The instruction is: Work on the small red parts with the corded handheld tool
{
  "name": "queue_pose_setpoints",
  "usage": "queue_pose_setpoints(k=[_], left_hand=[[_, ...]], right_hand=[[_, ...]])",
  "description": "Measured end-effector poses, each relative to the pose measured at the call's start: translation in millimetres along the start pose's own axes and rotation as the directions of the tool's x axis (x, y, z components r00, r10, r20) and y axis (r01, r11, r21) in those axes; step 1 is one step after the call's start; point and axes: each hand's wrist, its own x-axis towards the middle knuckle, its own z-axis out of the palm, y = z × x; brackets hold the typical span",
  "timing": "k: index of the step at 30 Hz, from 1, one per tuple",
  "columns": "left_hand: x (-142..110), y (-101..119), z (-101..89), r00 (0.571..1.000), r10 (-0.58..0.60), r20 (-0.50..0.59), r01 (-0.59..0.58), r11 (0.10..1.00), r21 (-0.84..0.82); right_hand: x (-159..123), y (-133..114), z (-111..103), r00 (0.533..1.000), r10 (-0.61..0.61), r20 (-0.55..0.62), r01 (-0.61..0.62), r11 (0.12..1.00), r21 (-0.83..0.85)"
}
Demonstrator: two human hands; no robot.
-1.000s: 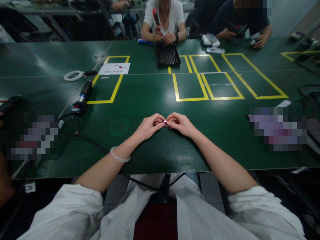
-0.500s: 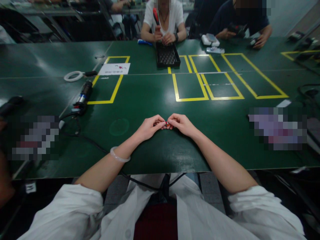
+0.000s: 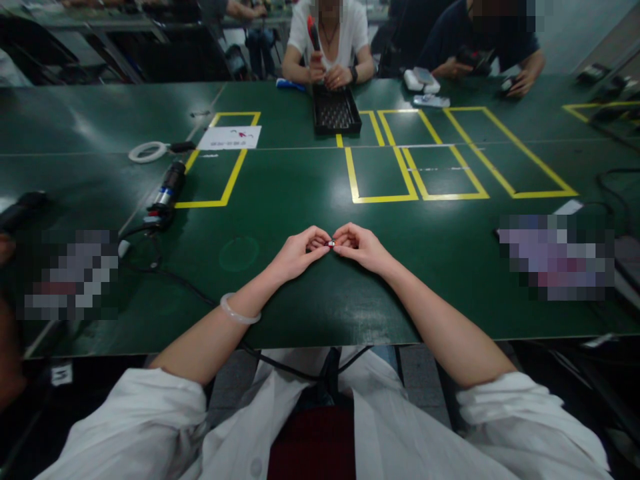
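Just above the green table [image 3: 300, 307], my two hands meet fingertip to fingertip at the middle of the view. Between them is a tiny red and silvery piece [image 3: 331, 244], too small to name and mostly covered by fingers. My left hand [image 3: 305, 252] pinches its left side between thumb and fingers. From the right, my right hand [image 3: 361, 247] is closed on the same piece, with thumb and forefinger at its end. A pale bangle [image 3: 240, 311] circles my left wrist.
Yellow tape outlines [image 3: 385, 199] mark the table ahead. A black tray [image 3: 337, 123] lies before a person in white. To the left are a dark cylindrical tool [image 3: 170, 187], a white ring [image 3: 147, 153], a printed sheet [image 3: 230, 137] and a cable [image 3: 190, 283].
My fingers have shifted slightly around the small piece, the right fingertips rising a little. More of its silvery part now shows. Both arms stay in place.
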Motion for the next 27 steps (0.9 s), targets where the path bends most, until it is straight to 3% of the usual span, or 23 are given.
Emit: queue_pose_setpoints(k=[12, 23, 27], left_hand=[[-0.3, -2.1, -0.2, 1.0, -0.009, 0.012, 0.009, 1.0, 0.009], [0.0, -1.2, -3.2, 0.999, -0.032, -0.008, 0.032, 0.999, 0.024], [1.7, 0.5, -13.0, 0.998, -0.03, -0.048, 0.033, 0.998, 0.062]], right_hand=[[-1.9, -2.7, -0.4, 1.0, -0.022, 0.006, 0.023, 0.993, -0.118], [-1.4, -0.3, -2.4, 1.0, -0.014, -0.019, 0.012, 0.994, -0.113], [-0.4, -0.6, -3.7, 0.999, -0.001, -0.036, -0.003, 0.995, -0.099]])
